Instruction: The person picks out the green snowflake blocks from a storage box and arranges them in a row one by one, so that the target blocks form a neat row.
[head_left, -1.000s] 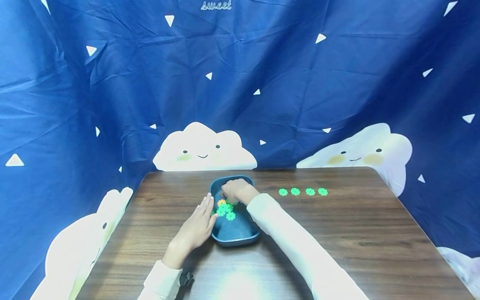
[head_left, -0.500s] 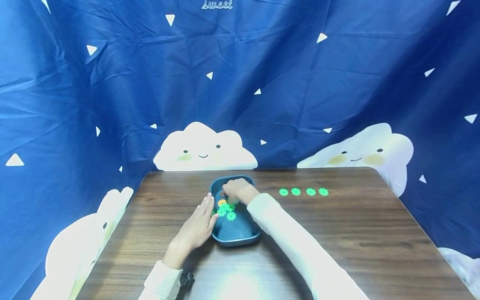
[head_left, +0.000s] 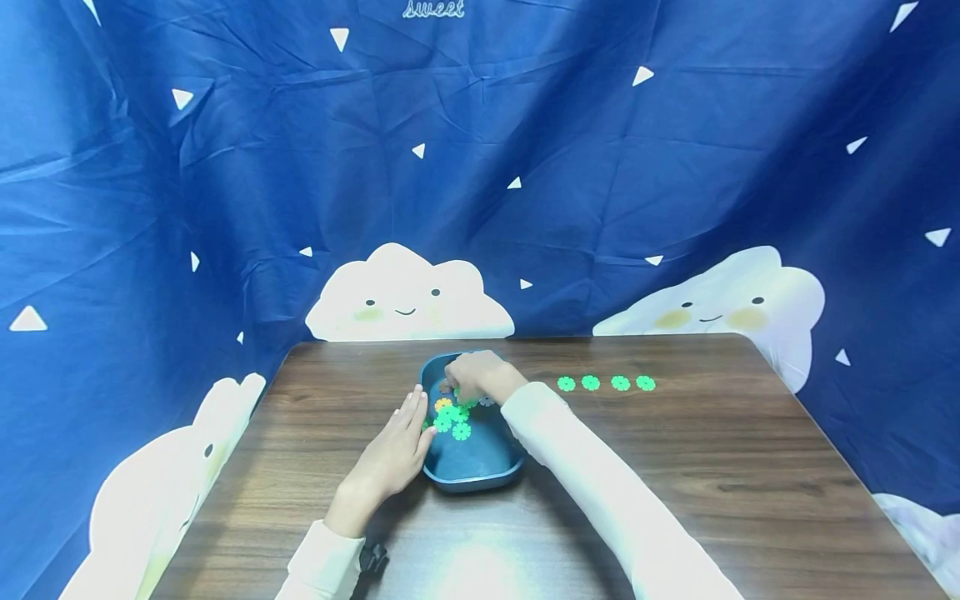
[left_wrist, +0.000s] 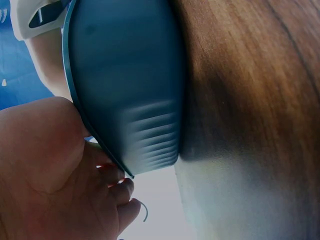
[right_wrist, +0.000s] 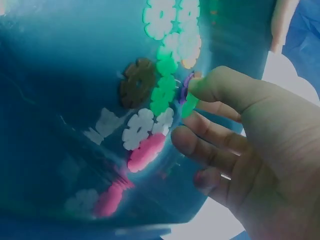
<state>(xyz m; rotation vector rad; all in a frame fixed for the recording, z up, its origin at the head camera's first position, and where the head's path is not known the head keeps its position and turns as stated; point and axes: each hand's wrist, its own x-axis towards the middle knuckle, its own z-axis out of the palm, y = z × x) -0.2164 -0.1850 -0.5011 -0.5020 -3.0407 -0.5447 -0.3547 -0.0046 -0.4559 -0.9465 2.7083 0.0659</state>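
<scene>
A deep blue-green plastic tray (head_left: pixel 468 482) holds loose flower-shaped plastic discs in several colours. My right hand (head_left: pixel 480 375) is inside its far part. In the right wrist view, thumb and index finger pinch a green flower-shaped disc (right_wrist: pixel 190 106), with a purple disc (right_wrist: pixel 184 89) right beside it by the thumb tip. The other fingers are bent and hold nothing visible. My left hand (head_left: pixel 393 446) rests along the tray's left rim with fingers straight. In the left wrist view, the tray's ribbed outer wall (left_wrist: pixel 150 125) hides part of that hand's fingers.
On the wooden table (head_left: pixel 712 450), several green discs (head_left: pixel 620 383) lie in a row right of the tray. Inside the tray are brown (right_wrist: pixel 137 83), white (right_wrist: pixel 138 129) and pink discs (right_wrist: pixel 146 151). A blue cloth (head_left: pixel 480 167) hangs behind the table.
My right hand has shifted slightly right and up inside the tray, uncovering a pale disc below the wrist. The left hand and the tray have stayed in place.
</scene>
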